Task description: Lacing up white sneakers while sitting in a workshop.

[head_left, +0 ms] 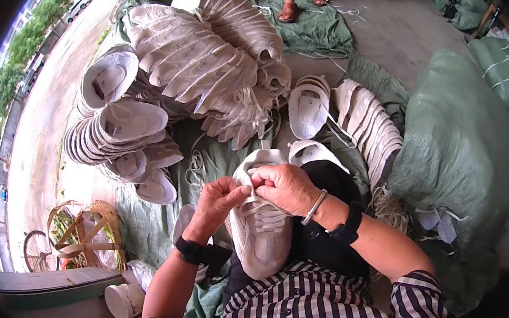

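On my lap lies a pale beige shoe upper (262, 240), its toe toward me and its opening away from me. White lacing crosses its front. My left hand (221, 203) pinches at the left edge of the lacing, thumb and fingers pressed together. From the right, my right hand (283, 186) bends over the collar with its fingers closed near the top eyelets. Both hands nearly meet there; the bit of lace between the fingertips is mostly hidden. Just beyond my right hand sits another white upper (316, 152).
Nested uppers (197, 55) form a large heap ahead, with another stack (120, 125) at left and a row (368, 126) at right. Loose laces (391, 209) hang near my right knee. A big green sack (453, 166) stands at right. A woven basket (93, 234) is at lower left. People sit at the far side.
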`<state>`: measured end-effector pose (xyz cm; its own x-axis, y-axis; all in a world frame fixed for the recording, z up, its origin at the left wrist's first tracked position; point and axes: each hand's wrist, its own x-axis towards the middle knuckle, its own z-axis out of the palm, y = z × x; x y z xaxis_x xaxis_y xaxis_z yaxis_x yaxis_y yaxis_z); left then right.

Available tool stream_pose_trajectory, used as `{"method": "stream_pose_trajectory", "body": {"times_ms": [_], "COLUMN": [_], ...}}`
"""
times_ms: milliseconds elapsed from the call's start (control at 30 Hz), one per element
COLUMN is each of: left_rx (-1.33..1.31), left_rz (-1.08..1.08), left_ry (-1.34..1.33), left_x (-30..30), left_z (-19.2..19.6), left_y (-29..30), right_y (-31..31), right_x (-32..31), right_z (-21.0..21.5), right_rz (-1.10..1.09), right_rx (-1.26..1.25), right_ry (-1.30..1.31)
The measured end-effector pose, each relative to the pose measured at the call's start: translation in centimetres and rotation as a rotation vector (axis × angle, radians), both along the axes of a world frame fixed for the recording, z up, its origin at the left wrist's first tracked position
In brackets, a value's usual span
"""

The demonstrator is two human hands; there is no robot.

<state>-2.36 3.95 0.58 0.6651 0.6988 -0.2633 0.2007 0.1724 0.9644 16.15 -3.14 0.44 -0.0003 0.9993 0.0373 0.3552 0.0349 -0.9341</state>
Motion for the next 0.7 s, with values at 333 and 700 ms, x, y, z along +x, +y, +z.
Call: {"method": "stream_pose_trajectory", "body": {"times_ms": [333,700], "left_rx": [-0.165,-0.063], "left_rz": [-0.065,-0.013], "left_ry": [0.049,0.01], "left_x": [-0.2,-1.8], "left_z": [1.3,0.0], "left_y": [0.0,-1.0], "right_y": [-0.1,-3.8], "right_x": [8.5,4.6], "right_z": [-2.2,0.3], "right_rz": [-0.274,-0.156], "right_rx": [0.154,-0.262], "right_ry": [-0.22,0.077]}}
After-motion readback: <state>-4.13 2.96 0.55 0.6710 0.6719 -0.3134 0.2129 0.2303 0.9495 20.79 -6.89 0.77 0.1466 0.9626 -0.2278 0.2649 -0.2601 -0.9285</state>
